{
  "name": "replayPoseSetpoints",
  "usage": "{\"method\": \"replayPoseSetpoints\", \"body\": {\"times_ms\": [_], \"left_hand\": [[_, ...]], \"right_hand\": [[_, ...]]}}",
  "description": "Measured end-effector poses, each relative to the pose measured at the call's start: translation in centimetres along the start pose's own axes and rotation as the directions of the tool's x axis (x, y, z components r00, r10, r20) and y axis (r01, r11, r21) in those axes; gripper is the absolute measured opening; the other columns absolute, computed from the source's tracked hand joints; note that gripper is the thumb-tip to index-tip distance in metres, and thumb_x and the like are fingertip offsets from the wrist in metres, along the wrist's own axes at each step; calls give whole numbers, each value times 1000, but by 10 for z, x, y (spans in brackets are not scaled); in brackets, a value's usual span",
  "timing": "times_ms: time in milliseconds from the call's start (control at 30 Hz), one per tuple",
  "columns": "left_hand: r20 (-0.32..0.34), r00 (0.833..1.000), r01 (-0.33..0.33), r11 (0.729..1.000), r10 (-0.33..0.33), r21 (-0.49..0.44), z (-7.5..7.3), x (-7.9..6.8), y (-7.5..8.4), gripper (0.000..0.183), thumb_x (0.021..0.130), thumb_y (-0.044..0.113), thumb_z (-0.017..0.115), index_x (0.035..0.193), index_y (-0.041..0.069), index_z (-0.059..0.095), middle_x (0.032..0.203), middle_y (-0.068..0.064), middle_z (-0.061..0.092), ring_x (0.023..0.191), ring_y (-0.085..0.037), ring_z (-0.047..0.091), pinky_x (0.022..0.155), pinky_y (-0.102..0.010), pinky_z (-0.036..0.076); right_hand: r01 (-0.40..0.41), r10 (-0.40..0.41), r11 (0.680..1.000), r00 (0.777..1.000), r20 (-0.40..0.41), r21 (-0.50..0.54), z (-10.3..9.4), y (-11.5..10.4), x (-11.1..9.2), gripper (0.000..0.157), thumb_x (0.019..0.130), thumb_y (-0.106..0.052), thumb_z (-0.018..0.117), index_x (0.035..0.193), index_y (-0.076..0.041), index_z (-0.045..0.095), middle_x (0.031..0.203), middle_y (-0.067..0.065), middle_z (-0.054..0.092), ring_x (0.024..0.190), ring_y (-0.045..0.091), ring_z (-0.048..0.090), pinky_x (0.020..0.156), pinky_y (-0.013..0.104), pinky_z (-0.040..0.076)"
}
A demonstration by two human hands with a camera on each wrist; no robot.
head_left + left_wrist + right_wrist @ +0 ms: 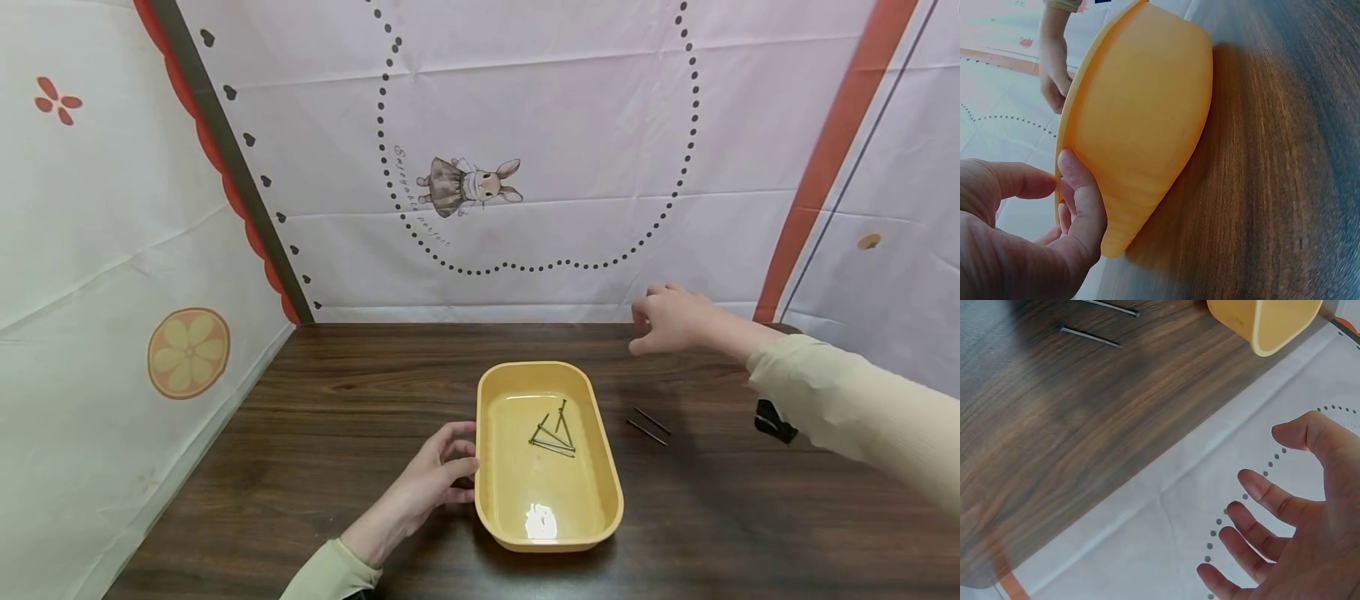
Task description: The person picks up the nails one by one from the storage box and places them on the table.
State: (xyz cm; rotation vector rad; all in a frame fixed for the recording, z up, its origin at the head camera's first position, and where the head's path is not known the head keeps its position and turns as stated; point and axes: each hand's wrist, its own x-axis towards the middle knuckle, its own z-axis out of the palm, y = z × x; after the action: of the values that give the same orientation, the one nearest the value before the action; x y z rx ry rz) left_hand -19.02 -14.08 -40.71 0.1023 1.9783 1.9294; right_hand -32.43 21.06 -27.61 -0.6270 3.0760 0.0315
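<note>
A yellow plastic tray (491,500) with rounded corners stands on the table. Inside it lies a loose cluster of several thin nails (553,443). My left hand (438,467) is at the tray's left side; in the left wrist view, thumb and fingers (1085,206) pinch its rim. Two more nails (648,425) lie on the table to the right of the tray, and the right wrist view shows them as dark nails (1091,336) with small heads. Beyond them, my right hand (671,321) hovers near the table's back edge, its fingers (1266,490) loosely spread and holding nothing.
The dark wood-grain table (360,400) meets a printed cloth (562,167) at the back, with a rabbit picture (465,185) on it. More cloth (75,250) hangs along the left side. A black strap (774,422) shows below the right sleeve.
</note>
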Motion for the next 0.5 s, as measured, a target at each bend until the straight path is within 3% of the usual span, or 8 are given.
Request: {"method": "replayPoseSetpoints", "body": {"times_ms": [500], "left_hand": [[1,1000,2,1000,-2,6,0,0,-1,54,96,7,54,146,4,34,117,-12,51,87,-16,61,66,-27,56]], "right_hand": [[79,-80,995,997,-19,-54,-15,-20,5,26,75,-44,70,80,-19,61,89,5,57,92,30,55,69,43,47]]}}
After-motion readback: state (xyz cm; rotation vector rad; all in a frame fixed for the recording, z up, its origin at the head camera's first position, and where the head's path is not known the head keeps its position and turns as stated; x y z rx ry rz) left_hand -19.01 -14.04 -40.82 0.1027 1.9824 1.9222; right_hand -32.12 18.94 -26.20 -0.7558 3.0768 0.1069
